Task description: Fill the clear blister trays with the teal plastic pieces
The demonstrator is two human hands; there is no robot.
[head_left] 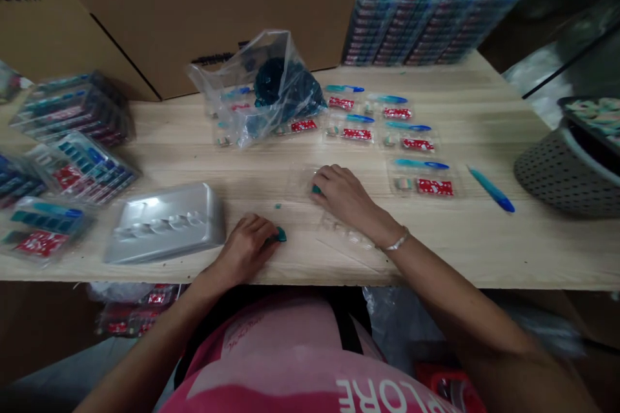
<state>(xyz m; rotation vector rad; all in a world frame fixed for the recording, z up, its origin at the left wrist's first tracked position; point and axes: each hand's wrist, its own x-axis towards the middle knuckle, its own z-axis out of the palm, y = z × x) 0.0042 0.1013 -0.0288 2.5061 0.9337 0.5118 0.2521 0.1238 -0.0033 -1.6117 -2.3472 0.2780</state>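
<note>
Currently: left hand [247,248] closed on a teal plastic piece [280,234]; right hand [343,195] curled onto a second piece [316,189], grip unclear, above a clear blister tray [303,179].

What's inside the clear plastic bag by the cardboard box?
The clear plastic bag holds a bunched dark teal mass. It's too blurred to identify, and the mass and the bag's folds cover anything beneath.

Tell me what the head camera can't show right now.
Head view:
Teal piece at the left hand: partly covered by that hand.
Teal piece at the right hand: mostly covered by that hand.
Dark teal contents of the plastic bag: blurred by the film.
Stacked packs: cut off by the top edge.
</note>
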